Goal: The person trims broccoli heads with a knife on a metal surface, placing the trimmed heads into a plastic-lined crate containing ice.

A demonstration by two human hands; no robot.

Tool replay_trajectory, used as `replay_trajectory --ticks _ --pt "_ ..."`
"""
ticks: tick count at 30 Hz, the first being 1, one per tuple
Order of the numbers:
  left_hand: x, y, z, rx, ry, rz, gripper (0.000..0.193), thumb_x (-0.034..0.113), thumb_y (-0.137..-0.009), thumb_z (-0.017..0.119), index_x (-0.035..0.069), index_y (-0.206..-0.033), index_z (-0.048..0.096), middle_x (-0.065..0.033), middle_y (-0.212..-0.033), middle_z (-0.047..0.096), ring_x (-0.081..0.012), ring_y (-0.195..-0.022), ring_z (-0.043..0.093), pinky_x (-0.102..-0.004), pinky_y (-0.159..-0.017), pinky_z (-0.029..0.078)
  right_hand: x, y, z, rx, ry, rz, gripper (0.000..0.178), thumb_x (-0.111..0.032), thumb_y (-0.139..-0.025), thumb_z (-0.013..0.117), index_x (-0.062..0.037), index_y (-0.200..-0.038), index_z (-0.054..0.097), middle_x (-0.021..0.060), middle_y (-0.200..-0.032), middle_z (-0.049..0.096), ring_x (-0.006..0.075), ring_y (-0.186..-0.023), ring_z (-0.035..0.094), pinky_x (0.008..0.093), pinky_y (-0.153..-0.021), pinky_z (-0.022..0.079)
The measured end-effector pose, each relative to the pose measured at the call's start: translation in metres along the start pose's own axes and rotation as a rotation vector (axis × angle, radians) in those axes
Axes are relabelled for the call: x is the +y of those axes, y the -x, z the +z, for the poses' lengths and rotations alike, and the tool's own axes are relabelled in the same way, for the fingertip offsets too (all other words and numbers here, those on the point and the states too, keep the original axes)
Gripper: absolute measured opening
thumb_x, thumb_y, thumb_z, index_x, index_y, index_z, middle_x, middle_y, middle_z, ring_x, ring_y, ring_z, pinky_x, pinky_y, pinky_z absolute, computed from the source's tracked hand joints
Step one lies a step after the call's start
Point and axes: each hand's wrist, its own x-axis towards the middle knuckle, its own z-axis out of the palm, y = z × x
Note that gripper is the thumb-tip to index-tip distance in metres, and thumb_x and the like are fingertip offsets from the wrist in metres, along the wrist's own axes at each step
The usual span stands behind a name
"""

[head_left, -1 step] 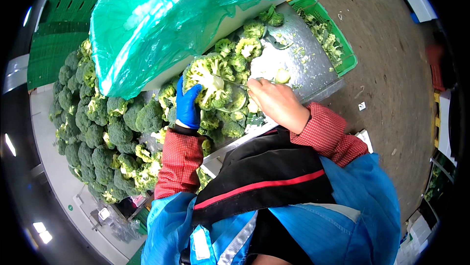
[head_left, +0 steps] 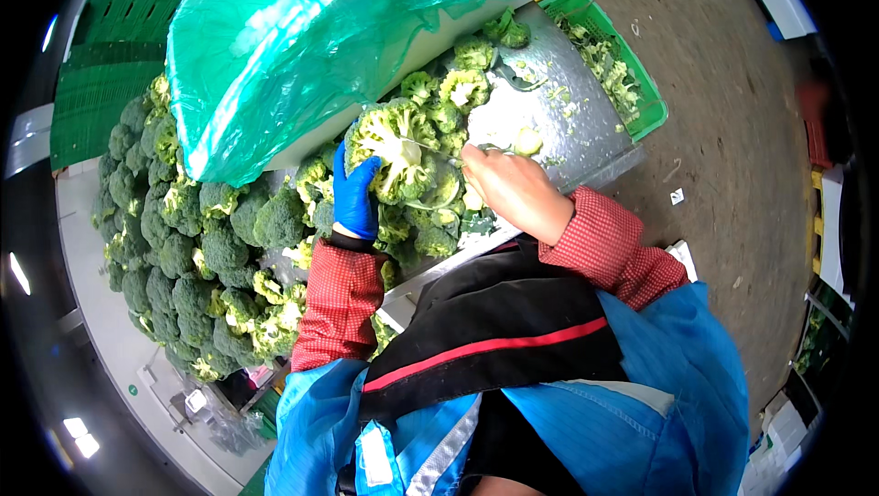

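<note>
My left hand (head_left: 355, 198), in a blue glove, grips a broccoli head (head_left: 397, 146) from its left side, with the pale cut stem turned up. A knife (head_left: 427, 147) is in my bare right hand (head_left: 517, 192), its fingers closed round the handle, which they mostly hide. The thin blade reaches left to the stem; its tip is hard to make out against the broccoli. Cut florets (head_left: 464, 89) lie beyond and beside the held head on a metal worktop (head_left: 595, 130). A pale stem piece (head_left: 528, 141) rests just beyond my right hand.
A large pile of broccoli heads (head_left: 197, 258) stands at the left. Green plastic film (head_left: 275, 65) drapes over a pale box edge at the far side. A green crate (head_left: 652, 109) of trimmings adjoins the worktop's far right end. Concrete floor (head_left: 723, 148) stretches to the right.
My left hand has shifted very slightly right. My right hand has moved a touch left, with the knife still at the stem.
</note>
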Motion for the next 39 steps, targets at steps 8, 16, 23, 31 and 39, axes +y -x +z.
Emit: replay_trajectory --ticks 8,16,23,31,39 --pt "0.003 0.002 -0.005 -0.085 -0.031 0.066 0.059 0.005 -0.078 0.057 0.001 -0.134 0.038 -0.0132 -0.126 0.051 -0.0237 -0.113 0.052 -0.0342 -0.098 0.040 0.014 -0.010 -0.001 -0.554 -1.228 0.505 0.023 -0.021 -0.095 0.045 -0.0021 -0.105 0.052 -0.0007 -0.062 0.046 0.0048 -0.035 0.038 0.0231 -0.031 0.030" --pt "0.096 0.046 -0.036 -0.160 -1.060 0.579 0.067 0.006 -0.069 0.055 -0.002 -0.134 0.039 -0.0168 -0.139 0.041 -0.0292 -0.130 0.039 -0.0390 -0.107 0.030 0.051 0.003 -0.008 0.258 -0.231 0.148 0.027 -0.026 -0.088 0.058 -0.0032 -0.100 0.051 0.0157 -0.065 0.059 0.0326 -0.058 0.061 0.0432 -0.051 0.046" --pt "0.090 0.046 -0.044 0.012 -0.922 0.475 0.063 -0.001 -0.072 0.057 0.001 -0.133 0.042 -0.0144 -0.135 0.046 -0.0263 -0.128 0.040 -0.0361 -0.108 0.027 -0.063 -0.033 -0.013 -0.042 -0.345 0.070 0.052 -0.043 -0.085 0.061 -0.0095 -0.120 0.043 0.0176 -0.070 0.061 0.0349 -0.064 0.063 0.0447 -0.052 0.047" --pt "0.103 0.062 -0.133 0.053 -0.471 0.083 0.044 0.018 -0.082 0.060 0.002 -0.123 0.052 -0.0096 -0.116 0.057 -0.0196 -0.105 0.054 -0.0329 -0.093 0.043 -0.048 -0.057 0.031 0.014 -0.241 0.037 0.046 -0.025 -0.082 0.064 -0.0080 -0.122 0.046 0.0180 -0.107 0.060 0.0360 -0.078 0.062 0.0438 -0.066 0.050" --pt "0.204 0.034 -0.203 0.444 0.344 0.323 0.079 0.050 -0.085 0.053 0.008 -0.143 0.022 -0.0204 -0.144 0.028 -0.0371 -0.131 0.032 -0.0549 -0.104 0.034 0.013 0.007 -0.004 0.224 0.241 0.103 0.050 -0.031 -0.079 0.068 -0.0120 -0.120 0.048 0.0169 -0.087 0.050 0.0290 -0.060 0.061 0.0350 -0.051 0.050"
